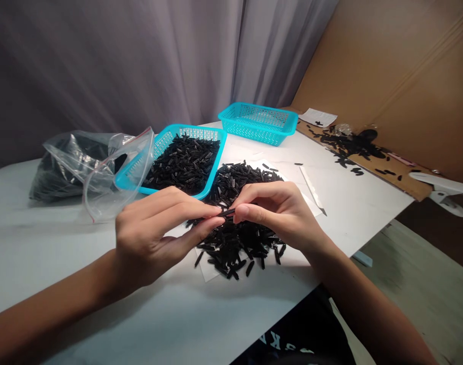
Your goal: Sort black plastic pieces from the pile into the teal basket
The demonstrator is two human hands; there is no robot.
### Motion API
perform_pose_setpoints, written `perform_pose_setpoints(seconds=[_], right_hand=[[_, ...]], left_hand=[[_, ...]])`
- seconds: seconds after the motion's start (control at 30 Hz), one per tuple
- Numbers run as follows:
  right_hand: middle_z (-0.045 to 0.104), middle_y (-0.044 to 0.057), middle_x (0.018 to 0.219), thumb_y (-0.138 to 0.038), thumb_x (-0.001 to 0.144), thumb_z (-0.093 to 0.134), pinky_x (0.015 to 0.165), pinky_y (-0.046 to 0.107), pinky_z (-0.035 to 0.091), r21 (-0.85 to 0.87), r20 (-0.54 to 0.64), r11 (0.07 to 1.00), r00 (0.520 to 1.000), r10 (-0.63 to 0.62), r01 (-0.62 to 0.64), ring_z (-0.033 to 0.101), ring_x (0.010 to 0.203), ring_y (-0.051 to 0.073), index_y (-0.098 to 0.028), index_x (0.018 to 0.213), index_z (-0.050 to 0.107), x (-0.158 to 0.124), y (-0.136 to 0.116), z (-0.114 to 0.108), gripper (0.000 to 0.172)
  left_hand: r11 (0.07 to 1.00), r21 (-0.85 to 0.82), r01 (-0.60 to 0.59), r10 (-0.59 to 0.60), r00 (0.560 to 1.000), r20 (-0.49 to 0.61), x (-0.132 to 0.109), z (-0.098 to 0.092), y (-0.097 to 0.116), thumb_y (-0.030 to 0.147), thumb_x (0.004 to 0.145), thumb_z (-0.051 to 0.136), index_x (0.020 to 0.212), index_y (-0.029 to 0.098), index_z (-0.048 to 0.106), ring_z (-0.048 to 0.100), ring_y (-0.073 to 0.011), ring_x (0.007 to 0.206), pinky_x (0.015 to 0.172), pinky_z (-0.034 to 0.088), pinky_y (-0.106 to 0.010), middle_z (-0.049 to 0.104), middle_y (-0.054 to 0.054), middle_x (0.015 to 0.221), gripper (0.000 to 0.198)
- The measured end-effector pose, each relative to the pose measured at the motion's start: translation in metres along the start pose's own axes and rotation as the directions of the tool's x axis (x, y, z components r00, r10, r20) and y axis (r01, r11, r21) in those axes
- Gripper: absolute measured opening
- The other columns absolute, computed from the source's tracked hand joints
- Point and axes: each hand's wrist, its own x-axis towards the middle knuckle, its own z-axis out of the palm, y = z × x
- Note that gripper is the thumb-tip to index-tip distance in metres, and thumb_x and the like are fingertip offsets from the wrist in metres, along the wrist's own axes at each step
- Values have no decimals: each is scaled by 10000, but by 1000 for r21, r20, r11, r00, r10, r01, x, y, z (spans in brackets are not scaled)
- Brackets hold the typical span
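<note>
Between my two hands is a small, narrow black piece (226,213), held level above a heap of similar loose pieces (246,243). My left hand (158,228) pinches its left end between thumb and fingertips. At its other end, the thumb and forefinger of my right hand (277,210) are closed on it. The heap lies on white paper (208,272) on the table. Just behind my left hand stands a blue plastic basket (222,139) filled with the same kind of black pieces. What the pieces are exactly I cannot make out.
A clear zip bag (75,167) of black material leans by the filled basket. Another blue basket (257,133) stands at the back. A white craft knife (313,187) lies right of the heap. Scattered black bits (349,144) and a white clamp (444,190) are along the cardboard at right.
</note>
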Motion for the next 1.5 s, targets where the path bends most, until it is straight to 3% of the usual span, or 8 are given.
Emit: perform_pose_setpoints(seconds=[0.13, 0.3, 0.43, 0.57, 0.67, 1.0, 1.23, 1.5], right_hand=[[775, 36, 827, -348, 971, 696, 692, 301, 518, -255, -20, 966, 999, -38, 31, 683, 753, 170, -192, 857, 772, 1, 7, 0, 208], [736, 128, 1099, -288, 881, 801, 864, 447, 525, -794, 184, 600, 979, 82, 99, 627, 1021, 307, -139, 1187, 715, 4, 24, 3, 351], [697, 112, 1041, -242, 914, 754, 814, 422, 528, -844, 263, 522, 944, 198, 126, 602, 998, 298, -162, 1069, 738, 4, 29, 5, 176], [679, 85, 1002, -175, 922, 726, 810, 388, 516, -814, 294, 564, 936, 192, 140, 588, 978, 264, -176, 996, 731, 4, 27, 4, 74], [690, 74, 969, -140, 903, 736, 792, 374, 503, -790, 294, 594, 944, 151, 151, 576, 951, 250, -165, 942, 718, 3, 27, 5, 50], [757, 4, 876, -121, 908, 742, 714, 267, 486, -598, 110, 772, 976, -188, 216, 636, 813, 145, -171, 951, 738, 1, 23, 4, 66], [733, 3, 798, -79, 873, 741, 652, 242, 478, -547, 33, 779, 937, -347, 307, 618, 739, 119, -153, 902, 736, 1, 22, 7, 80], [763, 37, 876, -124, 902, 706, 679, 302, 510, -322, -101, 935, 977, -188, 147, 662, 763, 153, -158, 980, 790, -1, 14, 5, 120]], left_hand=[[992, 126, 29, -29, 1000, 0, 0, -2, -19, 183, 906, 775, 939, 232, 735, 725, -141, 710, 667, 564, -286, 794, 12, 833, 71], [933, 192, 304, -320, 946, 59, 1, -2, -48, 305, 894, 784, 1169, 224, 704, 723, -163, 761, 624, 552, -268, 782, -11, 926, 298], [979, 127, 158, -182, 960, 212, 0, -3, -36, 238, 950, 701, 1093, 191, 688, 688, -149, 791, 683, 519, -271, 761, -17, 952, 152], [993, 103, -55, -25, 759, 650, -6, 0, -24, 249, 939, 715, 1034, 198, 697, 694, -187, 788, 664, 487, -309, 746, -12, 911, 109], [974, 201, -103, -84, 660, 747, -12, 4, -25, 254, 911, 746, 1062, 189, 700, 704, -219, 804, 626, 453, -323, 740, -23, 922, 170], [995, 39, 95, -103, 905, 414, -9, 1, -30, 218, 937, 732, 958, 190, 725, 681, -149, 733, 661, 467, -278, 749, 26, 830, 35], [997, 1, 78, -75, 959, 274, -5, 3, -21, 180, 935, 715, 919, 172, 722, 648, -112, 704, 634, 460, -240, 726, 25, 784, 19], [1000, -7, 13, -11, 985, 175, -3, 1, -20, 115, 909, 721, 948, 152, 719, 644, -102, 718, 674, 499, -223, 743, 3, 810, 53]])
